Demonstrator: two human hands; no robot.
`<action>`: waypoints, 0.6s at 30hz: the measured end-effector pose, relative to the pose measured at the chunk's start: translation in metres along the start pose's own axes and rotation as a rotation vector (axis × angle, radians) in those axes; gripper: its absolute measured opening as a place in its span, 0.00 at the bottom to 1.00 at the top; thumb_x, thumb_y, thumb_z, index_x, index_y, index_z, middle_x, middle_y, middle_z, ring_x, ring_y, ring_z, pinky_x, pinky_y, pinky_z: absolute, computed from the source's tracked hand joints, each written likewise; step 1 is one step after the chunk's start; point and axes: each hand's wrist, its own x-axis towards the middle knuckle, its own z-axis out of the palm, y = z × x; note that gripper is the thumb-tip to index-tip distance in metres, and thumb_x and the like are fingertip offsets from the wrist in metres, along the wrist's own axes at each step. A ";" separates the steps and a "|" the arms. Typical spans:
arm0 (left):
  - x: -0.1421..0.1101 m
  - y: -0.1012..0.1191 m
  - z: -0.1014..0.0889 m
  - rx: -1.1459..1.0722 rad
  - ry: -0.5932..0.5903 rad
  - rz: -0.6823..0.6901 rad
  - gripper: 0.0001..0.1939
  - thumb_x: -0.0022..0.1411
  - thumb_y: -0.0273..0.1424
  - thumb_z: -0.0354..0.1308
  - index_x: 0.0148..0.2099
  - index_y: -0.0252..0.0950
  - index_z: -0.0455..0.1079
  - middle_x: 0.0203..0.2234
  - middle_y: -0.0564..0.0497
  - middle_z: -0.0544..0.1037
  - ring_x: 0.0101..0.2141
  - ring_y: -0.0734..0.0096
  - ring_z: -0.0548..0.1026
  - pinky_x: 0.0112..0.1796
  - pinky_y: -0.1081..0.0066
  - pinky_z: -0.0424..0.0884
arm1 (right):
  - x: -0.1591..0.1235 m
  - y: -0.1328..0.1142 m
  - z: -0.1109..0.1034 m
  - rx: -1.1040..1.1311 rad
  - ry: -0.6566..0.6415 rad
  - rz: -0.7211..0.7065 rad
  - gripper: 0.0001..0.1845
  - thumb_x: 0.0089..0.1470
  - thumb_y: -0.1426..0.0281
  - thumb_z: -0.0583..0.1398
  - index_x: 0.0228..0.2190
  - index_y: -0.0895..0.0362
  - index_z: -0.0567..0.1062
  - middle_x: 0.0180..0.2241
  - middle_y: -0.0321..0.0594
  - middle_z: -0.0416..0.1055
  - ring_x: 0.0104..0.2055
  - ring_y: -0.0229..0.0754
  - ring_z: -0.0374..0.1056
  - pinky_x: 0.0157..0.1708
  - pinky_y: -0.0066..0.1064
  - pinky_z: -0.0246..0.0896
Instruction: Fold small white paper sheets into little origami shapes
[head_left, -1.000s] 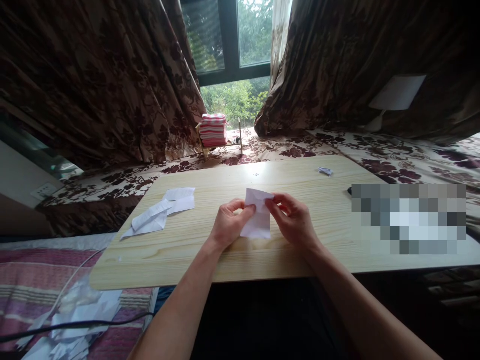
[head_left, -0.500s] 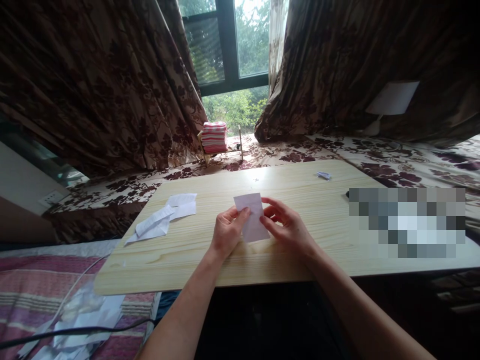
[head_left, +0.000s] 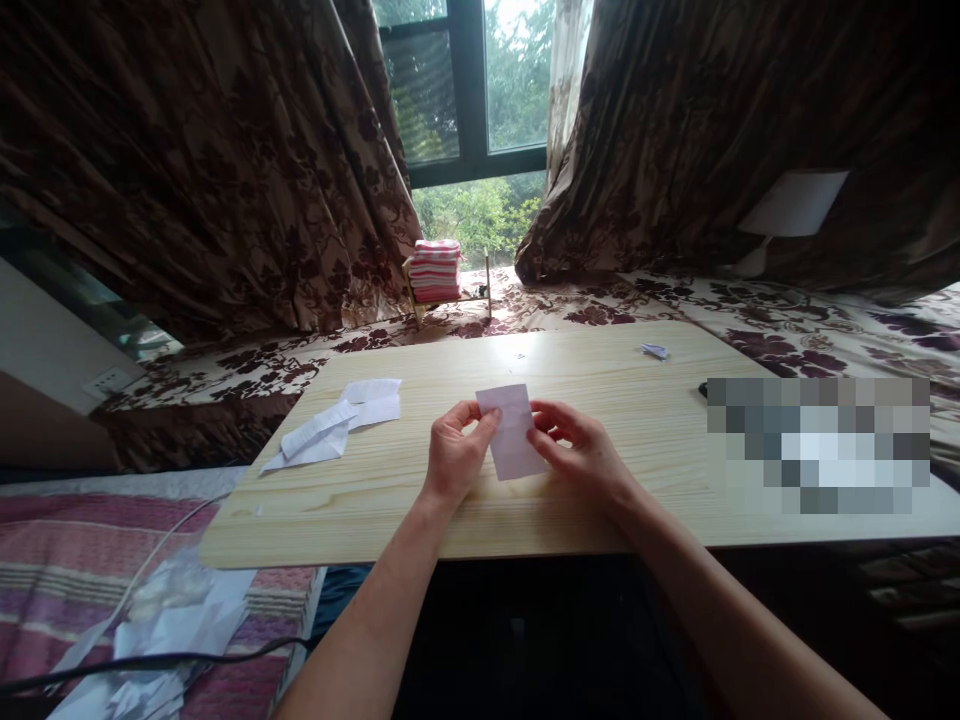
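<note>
A small white sheet of paper [head_left: 516, 445] is held up over the light wooden table [head_left: 360, 520], its faces creased. My left hand [head_left: 459, 450] pinches its left side, thumb on the near face and fingers behind. At the right edge, my right hand [head_left: 576, 445] grips the same paper between thumb and curled fingers. Some fingertips of both hands are hidden behind the sheet or in shadow.
Loose paper sheets [head_left: 322, 432] lie on the table's left. A small folded paper piece [head_left: 655, 351] sits near the far edge. Blurred blocks cover something at right. Beyond stands a little rack with striped cloths [head_left: 436, 272]. Papers and cables [head_left: 150, 658] lie on the bed.
The view has shifted slightly, so the table and things on it appear a little further right. Both hands keep their hold on the paper, with hardly any movement.
</note>
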 end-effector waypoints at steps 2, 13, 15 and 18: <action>0.000 0.000 0.001 0.019 -0.013 -0.008 0.12 0.53 0.35 0.60 0.36 0.32 0.75 0.28 0.49 0.78 0.33 0.68 0.74 0.37 0.71 0.68 | 0.001 0.001 0.000 -0.033 0.013 0.021 0.12 0.49 0.69 0.58 0.37 0.58 0.74 0.28 0.38 0.73 0.29 0.38 0.67 0.30 0.31 0.63; 0.007 0.004 -0.004 0.198 -0.065 -0.075 0.07 0.51 0.31 0.59 0.31 0.32 0.72 0.22 0.54 0.73 0.25 0.75 0.69 0.29 0.75 0.65 | -0.002 0.005 0.001 -0.060 -0.066 0.134 0.16 0.49 0.67 0.58 0.39 0.61 0.74 0.25 0.36 0.69 0.24 0.35 0.62 0.23 0.27 0.58; 0.012 0.009 -0.009 0.218 -0.161 -0.106 0.06 0.50 0.30 0.59 0.28 0.32 0.73 0.19 0.55 0.72 0.22 0.76 0.68 0.26 0.76 0.62 | -0.003 0.007 0.001 -0.116 -0.068 0.117 0.17 0.49 0.68 0.58 0.42 0.60 0.73 0.24 0.35 0.69 0.24 0.35 0.61 0.24 0.27 0.58; 0.020 0.019 -0.014 0.241 -0.264 -0.115 0.05 0.49 0.30 0.59 0.28 0.32 0.74 0.21 0.54 0.74 0.24 0.75 0.69 0.27 0.76 0.63 | -0.003 0.009 0.000 -0.231 -0.048 0.083 0.21 0.50 0.70 0.58 0.47 0.59 0.71 0.26 0.35 0.70 0.24 0.35 0.61 0.26 0.28 0.59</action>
